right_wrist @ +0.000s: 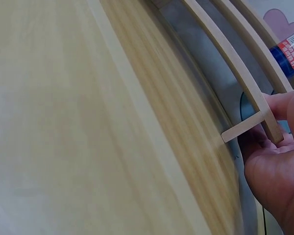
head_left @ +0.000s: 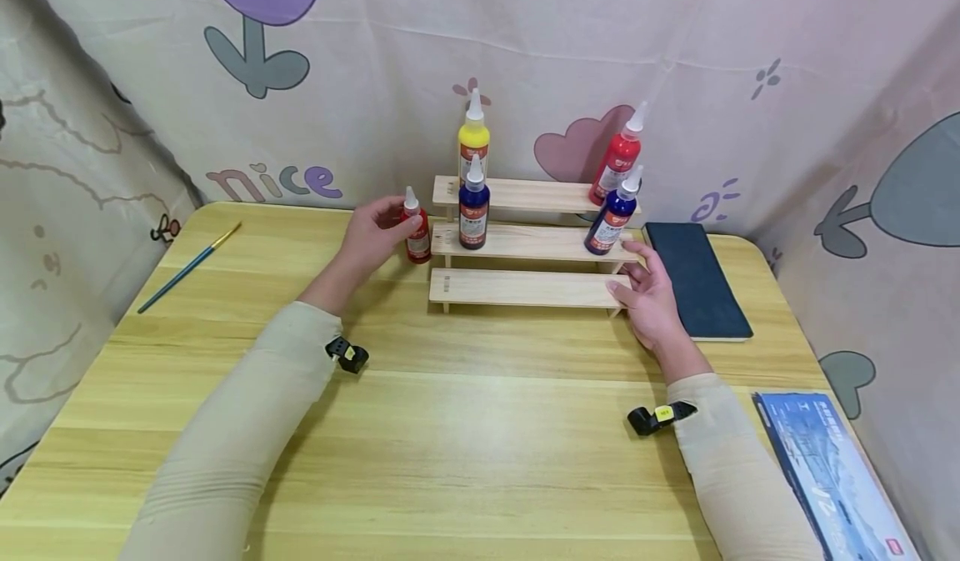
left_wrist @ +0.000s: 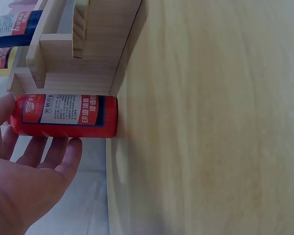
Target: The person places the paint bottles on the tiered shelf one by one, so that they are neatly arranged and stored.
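Note:
My left hand (head_left: 372, 236) grips a small red ink bottle (head_left: 418, 238) with a white nozzle tip, thumb and fingers about its upper part. The bottle stands upright on the table beside the left end of a three-step wooden rack (head_left: 517, 288). In the left wrist view the red ink bottle (left_wrist: 63, 116) shows its label, its base at the tabletop. My right hand (head_left: 651, 298) holds the rack's right end, thumb on the lowest step. Some of its fingers are hidden behind the rack end (right_wrist: 272, 125) in the right wrist view.
On the rack stand a yellow bottle (head_left: 473, 140), a blue bottle (head_left: 473, 215), a tilted-looking red bottle (head_left: 617, 161) and another blue bottle (head_left: 611, 221). A paintbrush (head_left: 191, 265) lies at left. A dark notebook (head_left: 697, 282) and a blue-white booklet (head_left: 832, 478) lie at right.

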Demonstrator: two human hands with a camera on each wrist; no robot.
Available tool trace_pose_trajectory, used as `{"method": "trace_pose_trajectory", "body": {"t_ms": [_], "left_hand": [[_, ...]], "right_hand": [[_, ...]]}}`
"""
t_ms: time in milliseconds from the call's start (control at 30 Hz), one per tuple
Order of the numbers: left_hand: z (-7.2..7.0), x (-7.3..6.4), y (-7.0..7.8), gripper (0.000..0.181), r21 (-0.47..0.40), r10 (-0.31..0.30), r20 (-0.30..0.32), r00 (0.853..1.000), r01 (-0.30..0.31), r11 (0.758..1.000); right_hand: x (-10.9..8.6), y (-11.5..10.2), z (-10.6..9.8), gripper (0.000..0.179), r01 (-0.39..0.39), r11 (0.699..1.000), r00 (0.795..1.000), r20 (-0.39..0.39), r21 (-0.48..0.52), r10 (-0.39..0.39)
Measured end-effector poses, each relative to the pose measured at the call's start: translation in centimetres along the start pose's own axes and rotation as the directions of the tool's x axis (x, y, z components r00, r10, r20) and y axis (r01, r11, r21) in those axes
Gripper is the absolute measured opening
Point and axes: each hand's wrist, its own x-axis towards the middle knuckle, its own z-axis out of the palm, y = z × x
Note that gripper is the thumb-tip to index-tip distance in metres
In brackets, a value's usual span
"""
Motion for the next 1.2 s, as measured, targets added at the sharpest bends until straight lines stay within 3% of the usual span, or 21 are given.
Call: {"method": "trace_pose_trajectory", "body": {"t_ms": [267,500,800,1200], "left_hand": [[-0.2,-0.1,-0.5,0.042,-0.013,-0.006,-0.018,1.0,0.006,1.0],[-0.7,-1.0,-0.9,0.043,-0.117,-0.018,-0.06,0.998,0.01,0.993],[-1.2,-3.0,-0.9,0.038,-0.217,-0.005,-0.119,0.993,-0.021,0.976],[-1.6,-6.2,1.0,0.032,-0.324,0.049,-0.12,0.992,-0.086,0.942]], "right_hand": [[0.1,0.0,0.0,0.066,-0.012,1.0,1.0,-0.005,-0.012,0.012],[0.1,-0.2,-0.1,0.066,-0.015,1.0,1.0,-0.008,-0.019,0.015],[0.1,-0.1,-0.1,0.067,-0.024,0.999,1.0,-0.005,-0.027,0.023],[0.1,-0.1,0.0,0.066,-0.022,0.999,1.0,-0.013,-0.027,0.022]]}}
